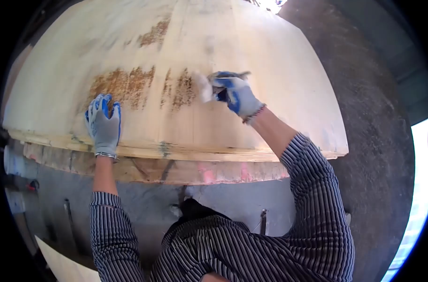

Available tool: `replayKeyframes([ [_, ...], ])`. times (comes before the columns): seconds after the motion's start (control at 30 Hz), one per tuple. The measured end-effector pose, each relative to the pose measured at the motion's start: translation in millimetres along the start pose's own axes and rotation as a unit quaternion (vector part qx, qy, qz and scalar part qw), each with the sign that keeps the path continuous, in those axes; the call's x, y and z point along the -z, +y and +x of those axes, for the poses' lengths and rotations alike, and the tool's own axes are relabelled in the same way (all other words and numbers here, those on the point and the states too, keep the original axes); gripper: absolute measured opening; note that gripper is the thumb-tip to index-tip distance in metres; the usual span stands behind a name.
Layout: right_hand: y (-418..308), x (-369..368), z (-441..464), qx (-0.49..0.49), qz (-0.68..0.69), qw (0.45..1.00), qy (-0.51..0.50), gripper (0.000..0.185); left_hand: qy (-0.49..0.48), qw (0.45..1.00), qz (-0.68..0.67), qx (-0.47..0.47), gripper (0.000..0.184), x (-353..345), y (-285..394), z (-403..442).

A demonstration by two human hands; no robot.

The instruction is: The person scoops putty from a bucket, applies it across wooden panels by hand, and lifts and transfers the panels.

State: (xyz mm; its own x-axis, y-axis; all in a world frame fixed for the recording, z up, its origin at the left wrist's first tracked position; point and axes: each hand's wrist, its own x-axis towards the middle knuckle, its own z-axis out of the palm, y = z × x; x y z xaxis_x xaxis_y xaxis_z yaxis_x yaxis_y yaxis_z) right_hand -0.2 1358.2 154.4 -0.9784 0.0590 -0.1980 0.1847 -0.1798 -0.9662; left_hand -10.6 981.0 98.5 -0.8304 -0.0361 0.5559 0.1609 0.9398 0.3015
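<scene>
A pale wooden sheet [270,98], broad and marked with rough brown patches [124,87], is seen across the upper and middle frame, where it is worked on by a person in a striped top [214,244]. In the centre of the frame, a hand tool [204,89] is gripped in the gloved right hand [239,94], its fingers [224,82] curled closed around it. The tool's whitish end is pointed left, just beside the rightmost of the central brown patches; it is blurred, and whether the wood is touched by it cannot be told.

At left, the gloved left hand [104,124] is laid palm down on the sheet, at the lower edge of the largest patch. Its fingers are parted and slightly bent, and nothing is seen to be held by them. Another brown patch is shown higher up, left of centre.

Thin layered edges [223,153] are exposed along the sheet's near side, above a wooden layer [181,172] streaked with pink. Another pale panel [66,263] is partly seen at lower left. The right of the frame is taken up by dark floor [373,155], with a bright strip [413,197] caught at the far right edge.
</scene>
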Motion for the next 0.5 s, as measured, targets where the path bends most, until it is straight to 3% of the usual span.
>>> replayKeyframes([
  [0.03,5.4,-14.9,19.0,0.02,-0.229,0.962,0.145,0.018,-0.003,1.0,0.008,0.003,0.031,0.3,-0.1,-2.5],
  [0.1,-12.9,-28.2,37.5,0.031,-0.263,0.958,0.109,0.021,0.002,1.0,-0.014,0.009,0.029,-1.6,-0.4,0.6],
  [0.17,-17.6,-43.4,40.5,0.107,-0.484,0.867,0.044,0.038,-0.004,1.0,-0.023,0.015,0.027,2.1,1.5,0.7],
  [0.2,-23.7,-50.2,30.7,0.129,-0.51,0.85,-0.024,0.037,-0.005,0.999,-0.027,0.015,0.027,3.1,2.0,1.4],
  [0.23,-26.1,-53.2,17.7,0.128,-0.51,0.85,-0.026,0.037,-0.003,0.999,-0.035,0.014,0.026,4.5,3.9,2.8],
  [0.3,-27.4,-51.3,-13.1,0.224,-0.536,0.799,-0.153,0.027,0.001,1.0,-0.029,0.004,0.025,8.0,6.6,2.6],
  [0.33,-22.9,-46.5,-24.9,0.223,-0.539,0.798,-0.151,0.027,0.01,0.999,-0.044,0.008,0.025,6.3,6.2,1.7],
  [0.4,-2.9,-31.6,-48.6,0.391,-0.585,0.679,-0.206,0.022,0.018,0.998,-0.066,0.009,0.024,5.9,6.4,1.5],
  [0.43,8.7,-26.1,-69.8,0.382,-0.619,0.661,-0.185,0.024,0.015,0.992,-0.125,0.022,0.023,8.6,7.5,1.4],
  [0.5,-12.7,-51.3,-113.5,0.238,-0.603,0.725,-0.231,0.031,0.009,0.981,-0.189,0.03,0.022,14.9,7.3,-2.4],
])
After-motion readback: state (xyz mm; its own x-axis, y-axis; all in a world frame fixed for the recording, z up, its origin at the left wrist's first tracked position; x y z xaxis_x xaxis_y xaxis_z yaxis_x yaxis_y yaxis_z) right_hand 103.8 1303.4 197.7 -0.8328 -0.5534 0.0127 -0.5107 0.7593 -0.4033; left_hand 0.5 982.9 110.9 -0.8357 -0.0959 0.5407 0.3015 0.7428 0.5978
